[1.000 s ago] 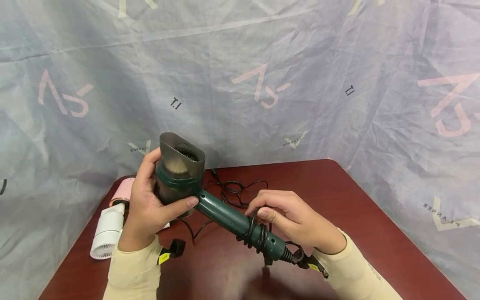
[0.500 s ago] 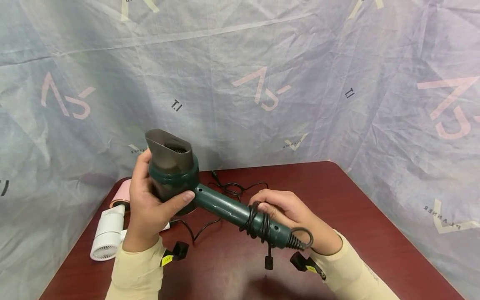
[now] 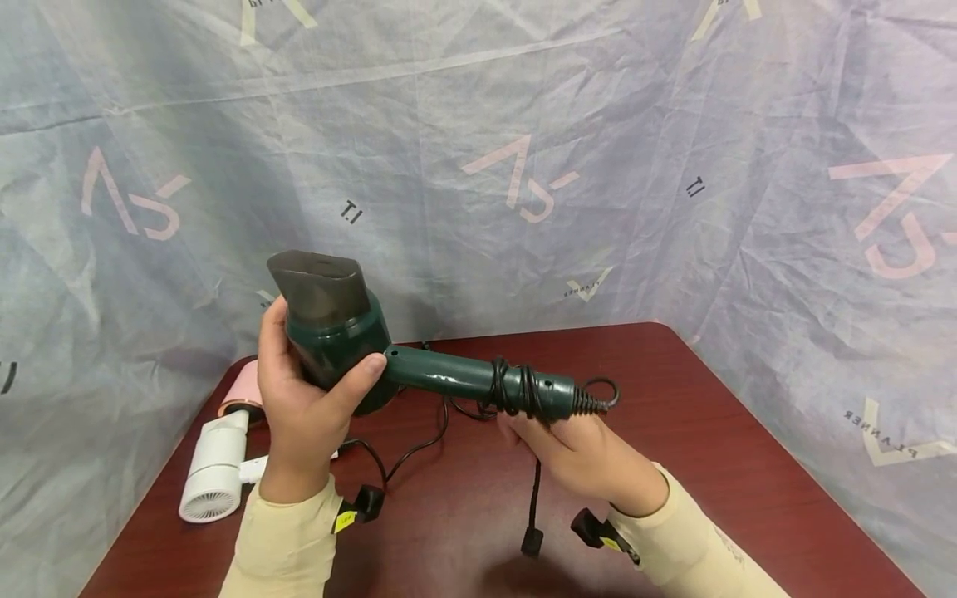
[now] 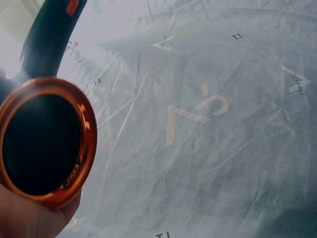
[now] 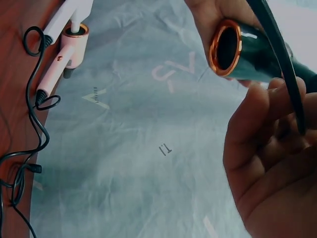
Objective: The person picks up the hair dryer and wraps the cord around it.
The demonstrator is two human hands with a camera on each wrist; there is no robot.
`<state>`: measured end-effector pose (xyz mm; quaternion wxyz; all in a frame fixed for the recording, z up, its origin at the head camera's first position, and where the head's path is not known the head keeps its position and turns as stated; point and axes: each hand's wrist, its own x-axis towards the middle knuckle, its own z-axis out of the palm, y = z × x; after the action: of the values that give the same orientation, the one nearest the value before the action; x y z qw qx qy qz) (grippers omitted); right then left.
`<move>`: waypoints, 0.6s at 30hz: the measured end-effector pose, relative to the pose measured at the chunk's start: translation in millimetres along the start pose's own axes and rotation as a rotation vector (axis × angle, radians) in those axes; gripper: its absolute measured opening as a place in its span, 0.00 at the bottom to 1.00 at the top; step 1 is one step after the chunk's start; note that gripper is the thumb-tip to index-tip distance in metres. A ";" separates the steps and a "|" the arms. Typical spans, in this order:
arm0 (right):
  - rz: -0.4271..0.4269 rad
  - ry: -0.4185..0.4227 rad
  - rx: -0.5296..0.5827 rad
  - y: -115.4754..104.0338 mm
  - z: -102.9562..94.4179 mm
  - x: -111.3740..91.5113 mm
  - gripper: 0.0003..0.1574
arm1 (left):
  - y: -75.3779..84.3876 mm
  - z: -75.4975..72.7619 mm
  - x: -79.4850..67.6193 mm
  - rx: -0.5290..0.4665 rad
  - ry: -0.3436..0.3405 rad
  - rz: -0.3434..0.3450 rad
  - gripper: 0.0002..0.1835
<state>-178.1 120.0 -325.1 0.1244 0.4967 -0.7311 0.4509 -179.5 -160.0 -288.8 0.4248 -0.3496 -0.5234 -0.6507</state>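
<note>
A dark green hair dryer (image 3: 444,373) with a smoky nozzle (image 3: 323,292) is held above the table. My left hand (image 3: 305,419) grips its barrel, thumb near the handle joint. An orange ring (image 4: 90,131) rims its rear end in the left wrist view. Black cord (image 3: 529,392) is wound round the handle's lower part. Below the handle is my right hand (image 3: 591,457); some fingertips are hidden in the head view. The right wrist view shows its curled fingers with the cord's loose length (image 5: 282,54) running into them. A plug (image 3: 532,541) hangs from that length.
A white hair dryer (image 3: 214,469) and a pink hair dryer (image 3: 244,389) lie on the left of the dark red table (image 3: 718,465). Loose black cords (image 3: 419,448) cross its middle and back. A printed grey cloth (image 3: 463,100) hangs behind.
The green hair dryer has shifted left and turned, its handle rising to nearly level. My right hand has moved from above the handle to below it. The plug now hangs freely in sight.
</note>
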 end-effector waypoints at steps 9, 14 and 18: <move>0.116 -0.020 -0.231 0.7 6.1 -1.5 0.14 | 14.3 13.5 2.8 0.106 0.082 -0.038 0.41; 0.127 -0.045 -0.293 -1.2 10.2 -0.7 0.11 | 17.1 16.7 2.5 0.174 0.092 -0.013 0.42; 0.188 -0.078 -0.301 -5.0 10.6 -2.9 0.10 | 17.2 17.6 2.6 0.215 0.098 0.013 0.42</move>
<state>-169.7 113.0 -330.2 0.1265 0.4190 -0.8377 0.3265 -164.5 -144.8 -276.2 0.4891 -0.2732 -0.5668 -0.6041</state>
